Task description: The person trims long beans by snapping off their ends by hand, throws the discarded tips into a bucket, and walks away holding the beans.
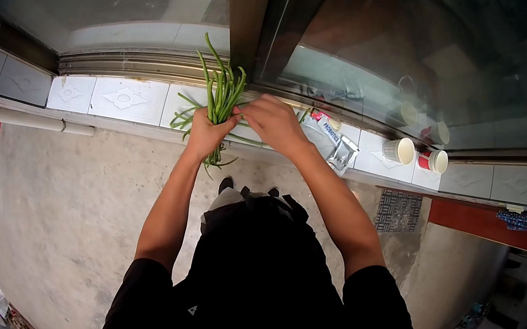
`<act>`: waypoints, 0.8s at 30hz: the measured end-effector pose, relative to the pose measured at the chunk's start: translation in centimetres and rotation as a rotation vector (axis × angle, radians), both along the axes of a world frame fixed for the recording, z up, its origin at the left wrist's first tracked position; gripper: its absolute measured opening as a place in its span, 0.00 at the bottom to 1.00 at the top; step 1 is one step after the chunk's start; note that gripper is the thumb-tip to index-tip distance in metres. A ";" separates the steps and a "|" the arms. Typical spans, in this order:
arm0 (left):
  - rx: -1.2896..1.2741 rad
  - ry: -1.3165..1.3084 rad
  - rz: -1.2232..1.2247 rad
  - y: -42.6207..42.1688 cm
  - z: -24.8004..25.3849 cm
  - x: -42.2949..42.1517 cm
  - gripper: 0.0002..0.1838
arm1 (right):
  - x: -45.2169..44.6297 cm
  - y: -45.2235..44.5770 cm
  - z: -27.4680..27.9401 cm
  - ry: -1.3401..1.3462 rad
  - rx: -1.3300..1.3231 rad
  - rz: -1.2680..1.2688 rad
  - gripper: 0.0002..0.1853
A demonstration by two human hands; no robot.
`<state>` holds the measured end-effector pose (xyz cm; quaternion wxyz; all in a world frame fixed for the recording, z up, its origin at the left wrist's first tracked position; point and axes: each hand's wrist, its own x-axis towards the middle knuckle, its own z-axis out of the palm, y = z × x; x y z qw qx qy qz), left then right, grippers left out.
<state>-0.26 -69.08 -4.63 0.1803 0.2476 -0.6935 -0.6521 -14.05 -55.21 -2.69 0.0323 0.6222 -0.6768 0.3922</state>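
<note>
A bunch of long green beans (223,94) stands upright in my left hand (208,133), whose fingers are wrapped round its lower part over the tiled ledge. My right hand (273,122) is just to the right of the bunch, with its fingers pinched together near the beans; what they hold, if anything, is too small to make out. More green beans (184,114) lie on the ledge behind and beside my left hand. Some bean ends hang below that hand.
The white tiled ledge (127,99) runs along a window frame. To the right lie a toothpaste tube marked Probiotics (331,132) and a silver wrapper (345,154), then a white paper cup (399,151) and a red and white cup (434,161). A patterned mat (398,212) lies below.
</note>
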 end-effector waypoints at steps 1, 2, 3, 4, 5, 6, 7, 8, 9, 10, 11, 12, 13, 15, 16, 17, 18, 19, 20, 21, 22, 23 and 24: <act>0.026 0.009 -0.003 -0.1 -0.1 0.0 0.05 | 0.0 0.0 0.1 0.041 0.014 0.005 0.08; 0.026 0.009 -0.003 -0.1 -0.3 0.0 0.05 | 0.1 0.0 0.1 0.041 0.014 0.005 0.08; 0.054 0.028 -0.005 -0.1 -0.5 -0.1 0.04 | 0.3 -0.1 0.1 0.017 0.001 0.005 0.08; 0.081 0.048 -0.006 -0.1 -0.7 0.0 0.03 | 0.4 -0.2 0.2 -0.007 -0.013 0.006 0.07; 0.081 0.048 -0.005 -0.1 -0.8 0.0 0.03 | 0.5 -0.2 0.0 -0.007 -0.013 0.007 0.07; 0.095 0.053 -0.014 -0.1 -0.8 0.1 0.03 | 0.6 -0.3 -0.3 -0.091 -0.020 -0.013 0.07; 0.108 0.057 -0.023 -0.1 -0.8 0.1 0.04 | 0.8 -0.3 -0.6 -0.175 -0.026 -0.032 0.07; 0.108 0.057 -0.021 -0.1 -0.8 0.2 0.04 | 0.9 -0.3 -0.8 -0.176 -0.025 -0.030 0.07; 0.121 0.060 -0.020 -0.1 -0.7 0.2 0.03 | 1.0 -0.4 -1.0 -0.277 0.014 -0.058 0.07; 0.134 0.063 -0.018 -0.1 -0.6 0.3 0.03 | 1.2 -0.4 -1.2 -0.379 0.054 -0.087 0.08; 0.134 0.062 -0.015 0.0 -0.7 0.3 0.03 | 1.4 -0.4 -1.5 -0.380 0.055 -0.084 0.08; 0.122 0.068 -0.008 0.0 -0.7 0.3 0.03 | 1.7 -0.5 -1.7 -0.526 0.057 -0.109 0.08; 0.110 0.074 -0.001 0.0 -0.7 0.3 0.03 | 2.0 -0.5 -1.9 -0.672 0.060 -0.134 0.08; 0.124 0.080 0.001 0.1 -0.6 0.4 0.03 | 2.5 -0.7 -2.2 -0.852 0.046 -0.140 0.07; 0.137 0.086 0.001 0.1 -0.5 0.4 0.03 | 2.6 -0.7 -2.2 -1.032 0.029 -0.149 0.08; 0.138 0.085 0.004 0.1 -0.6 0.4 0.03 | 2.5 -0.8 -2.2 -1.033 0.032 -0.147 0.08; 0.149 0.093 -0.004 0.0 -0.6 0.5 0.03 | 2.3 -0.8 -2.2 -1.125 0.063 -0.129 0.08; 0.160 0.101 -0.013 -0.1 -0.6 0.4 0.03 | 2.0 -0.8 -2.2 -1.216 0.094 -0.110 0.08; 0.160 0.101 -0.013 -0.2 -0.5 0.4 0.03 | 1.9 -0.8 -2.3 -1.216 0.094 -0.110 0.08; 0.259 0.123 -0.004 -0.3 -0.3 0.5 0.04 | 1.9 -0.8 -2.3 -1.331 0.063 -0.059 0.09; 0.358 0.145 0.004 -0.4 -0.1 0.5 0.04 | 1.8 -0.7 -2.4 -1.444 0.031 -0.007 0.09; 0.359 0.147 0.002 -0.5 -0.1 0.4 0.04 | 1.6 -0.5 -2.4 -1.442 0.031 -0.008 0.09; 0.369 0.142 0.000 -0.6 -0.1 0.5 0.04 | 1.6 -0.3 -1.9 -1.455 0.035 -0.009 0.09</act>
